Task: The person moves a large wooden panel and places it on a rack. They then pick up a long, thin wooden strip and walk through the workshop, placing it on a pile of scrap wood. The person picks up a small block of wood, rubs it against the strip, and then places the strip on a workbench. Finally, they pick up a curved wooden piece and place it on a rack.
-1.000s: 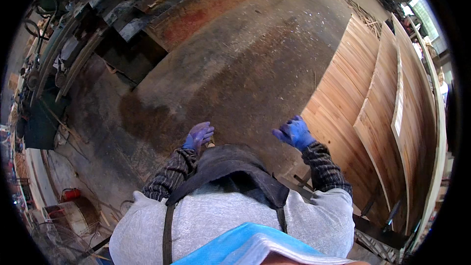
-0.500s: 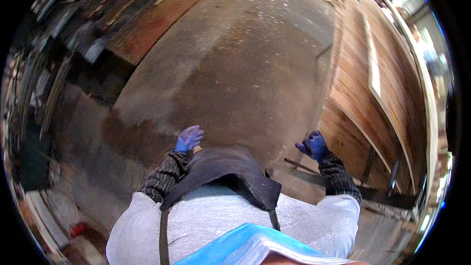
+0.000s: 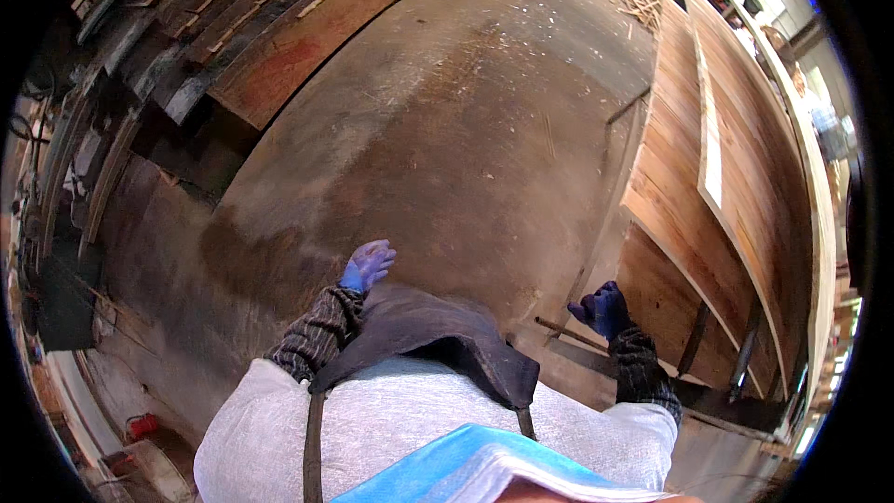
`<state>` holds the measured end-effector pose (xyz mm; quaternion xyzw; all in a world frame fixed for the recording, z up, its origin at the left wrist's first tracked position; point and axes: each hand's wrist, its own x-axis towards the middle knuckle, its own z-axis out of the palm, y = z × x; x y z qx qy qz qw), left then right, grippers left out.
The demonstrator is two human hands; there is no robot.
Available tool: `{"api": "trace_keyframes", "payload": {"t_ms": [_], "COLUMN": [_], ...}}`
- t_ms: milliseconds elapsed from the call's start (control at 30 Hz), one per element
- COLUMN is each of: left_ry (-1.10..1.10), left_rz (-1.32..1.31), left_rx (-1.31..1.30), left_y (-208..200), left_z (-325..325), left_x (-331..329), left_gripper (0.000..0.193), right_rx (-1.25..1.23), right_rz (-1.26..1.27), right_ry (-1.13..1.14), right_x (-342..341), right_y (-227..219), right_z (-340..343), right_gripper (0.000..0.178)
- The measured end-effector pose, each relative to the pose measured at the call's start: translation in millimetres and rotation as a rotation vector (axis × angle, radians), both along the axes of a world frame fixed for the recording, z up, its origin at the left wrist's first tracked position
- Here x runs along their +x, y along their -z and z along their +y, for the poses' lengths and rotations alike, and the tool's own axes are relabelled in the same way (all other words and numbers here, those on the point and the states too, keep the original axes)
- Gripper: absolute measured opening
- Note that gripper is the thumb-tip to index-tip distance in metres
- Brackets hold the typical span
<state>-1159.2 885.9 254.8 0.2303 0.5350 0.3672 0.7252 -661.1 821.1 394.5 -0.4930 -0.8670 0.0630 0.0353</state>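
My left hand [image 3: 369, 266], in a blue-purple work glove, hovers just beyond the front of my dark apron [image 3: 424, 321]. Its fingers are stretched out, and it holds nothing. On the other side, my right hand [image 3: 603, 309] wears a darker-looking blue glove. Its fingers are curled in, with nothing visible in them. A thin dark metal bar [image 3: 570, 331] shows close below that hand. Just to its right lean large wooden panels [image 3: 684, 163], apart from the hand as far as I can see.
Dark stacked sheets [image 3: 223, 14] with a reddish-brown front board [image 3: 279, 65] line the left. Ahead stretches a dusty concrete floor [image 3: 447, 149] with scattered chips. Thin wood strips [image 3: 633, 0] lie in a heap at the far right. A small red object [image 3: 142, 426] sits at lower left.
My right hand is lower and nearer my body. My left hand has shifted slightly right, fingers still extended. The wooden panels appear slightly lower in the picture.
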Motion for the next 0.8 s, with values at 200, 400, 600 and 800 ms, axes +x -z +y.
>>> {"api": "trace_keyframes", "payload": {"t_ms": [200, 400, 600, 800], "left_ry": [-0.046, -0.131, -0.252, -0.507], "left_rz": [-0.045, 0.072, 0.112, 0.2], "left_rx": [-0.008, -0.04, 0.005, 0.002], "left_y": [21, 36, 32, 31], "left_z": [16, 57, 94, 133], "left_x": [-29, -55, -108, -178], "left_gripper": [0.042, 0.04, 0.043, 0.033], "right_rx": [-0.415, -0.323, -0.209, -0.151], "right_rz": [-0.071, 0.126, 0.277, 0.474], "right_ry": [0.352, 0.124, -0.224, -0.48], "right_x": [-36, -158, -340, -468], "right_y": [29, 75, 91, 91], "right_z": [64, 204, 335, 453], "right_gripper": [0.041, 0.042, 0.04, 0.049]}}
